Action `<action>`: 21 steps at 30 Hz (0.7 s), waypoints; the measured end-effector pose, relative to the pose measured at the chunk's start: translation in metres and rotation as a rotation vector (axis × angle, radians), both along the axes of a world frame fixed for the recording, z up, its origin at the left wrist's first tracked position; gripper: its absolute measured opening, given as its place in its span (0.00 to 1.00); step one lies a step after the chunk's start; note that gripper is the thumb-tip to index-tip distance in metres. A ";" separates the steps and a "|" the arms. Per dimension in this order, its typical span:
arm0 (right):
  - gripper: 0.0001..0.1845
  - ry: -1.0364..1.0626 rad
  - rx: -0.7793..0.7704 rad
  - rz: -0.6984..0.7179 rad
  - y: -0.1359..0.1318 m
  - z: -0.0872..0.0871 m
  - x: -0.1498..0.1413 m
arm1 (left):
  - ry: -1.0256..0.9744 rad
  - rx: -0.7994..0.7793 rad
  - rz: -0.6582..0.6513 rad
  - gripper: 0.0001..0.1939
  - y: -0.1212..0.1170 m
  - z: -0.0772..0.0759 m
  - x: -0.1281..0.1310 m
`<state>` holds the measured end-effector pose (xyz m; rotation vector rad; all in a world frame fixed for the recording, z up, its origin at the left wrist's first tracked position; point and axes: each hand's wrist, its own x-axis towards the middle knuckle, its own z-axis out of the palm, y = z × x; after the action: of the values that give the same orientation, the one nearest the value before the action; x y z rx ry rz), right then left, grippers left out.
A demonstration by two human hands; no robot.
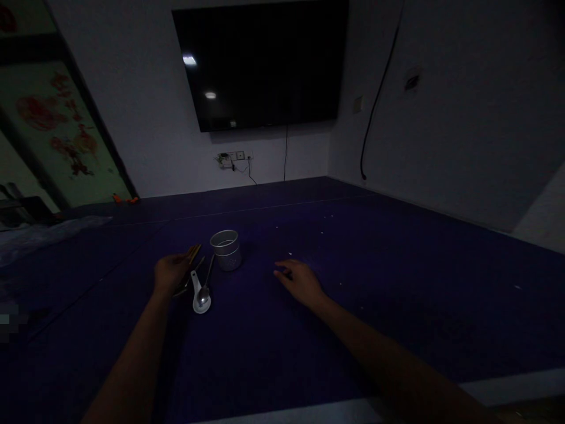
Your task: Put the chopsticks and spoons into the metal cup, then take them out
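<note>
Low at the left, my left hand (170,272) is closed around a few yellowish-brown chopsticks (193,252), whose ends stick out past the fingers. Right beside it lie a white soup spoon (196,285) and a metal spoon (204,292), the metal bowl resting over the white one. More thin metal cutlery (180,290) is partly hidden under that hand. A silver metal utensil holder (227,252), perforated near its base, stands upright just right of the chopsticks. My right hand (301,280) hovers over or rests on the surface, fingers apart and holding nothing.
The dark blue-purple surface (265,353) carries small white specks. Clear plastic sheeting (57,229) lies at the left. A wall-mounted television (269,65) hangs at the back, with sockets (233,158) and cables beneath. A black cable (375,106) runs down the right wall.
</note>
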<state>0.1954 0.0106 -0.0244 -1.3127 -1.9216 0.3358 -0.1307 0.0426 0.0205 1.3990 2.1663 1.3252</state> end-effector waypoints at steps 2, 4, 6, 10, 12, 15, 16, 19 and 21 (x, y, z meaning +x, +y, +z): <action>0.15 0.004 0.001 0.004 -0.001 0.001 0.000 | 0.056 -0.038 0.002 0.13 -0.008 0.010 0.000; 0.14 0.005 0.001 0.008 -0.001 0.001 0.000 | 0.004 -0.145 -0.042 0.14 -0.013 0.016 0.000; 0.14 0.005 -0.001 0.007 -0.002 0.002 0.000 | -0.098 -0.249 -0.115 0.14 -0.015 0.018 0.000; 0.14 -0.001 -0.003 -0.004 -0.001 0.001 0.001 | -0.059 -0.285 -0.153 0.14 -0.011 0.014 0.001; 0.14 -0.004 -0.004 -0.001 -0.001 0.001 0.001 | 0.075 -0.243 -0.191 0.13 -0.007 0.013 0.004; 0.14 -0.003 -0.004 0.004 -0.001 0.001 0.000 | 0.328 -0.242 -0.293 0.15 -0.002 0.014 0.013; 0.14 -0.003 -0.002 0.003 -0.001 0.001 0.000 | 0.424 -0.267 -0.314 0.16 -0.002 0.015 0.018; 0.14 -0.008 0.001 -0.003 -0.001 0.001 0.000 | 0.668 -0.369 -0.298 0.17 -0.002 0.015 0.031; 0.14 -0.016 0.001 -0.006 -0.001 0.001 0.000 | 0.757 -0.441 -0.264 0.16 -0.004 0.014 0.037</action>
<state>0.1954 0.0094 -0.0236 -1.3241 -1.9304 0.3220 -0.0937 0.0390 0.0346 2.0905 2.3450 0.1846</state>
